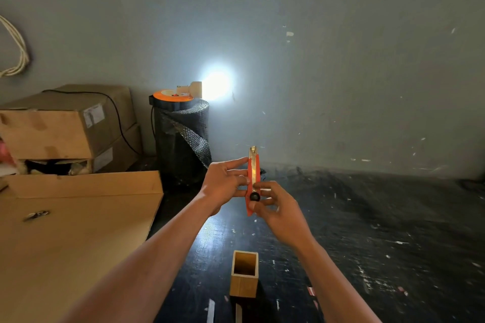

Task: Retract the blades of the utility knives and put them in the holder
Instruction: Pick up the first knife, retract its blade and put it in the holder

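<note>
Orange knife: utility knife (253,181) held up in mid-air over the dark floor, between both hands, beyond the holder.
Long axis: close to vertical, leaning just a touch, top end tipped right.
Pointing: metal tip up and away toward the far wall, tail end down toward the camera; whether any blade sticks out past the tip cannot be told.
Black knob: sits low on the knife body, facing the camera.
Left hand: left hand (223,187) on the knife's left side, fingers stretched out and slightly spread, tips pressed against the orange edge at mid-length.
Right hand: right hand (279,211) lower and on the right, fingers curled and pinched around the tail end, right by the knob.
Holder: square wooden holder (244,273) upright on the floor, near and below the hands, open top showing, well apart from the knife.
Left side: flat cardboard sheet (78,231) with stacked cardboard boxes (68,128) behind it.
Far: lamp (195,89) glaring on the wall.
</note>
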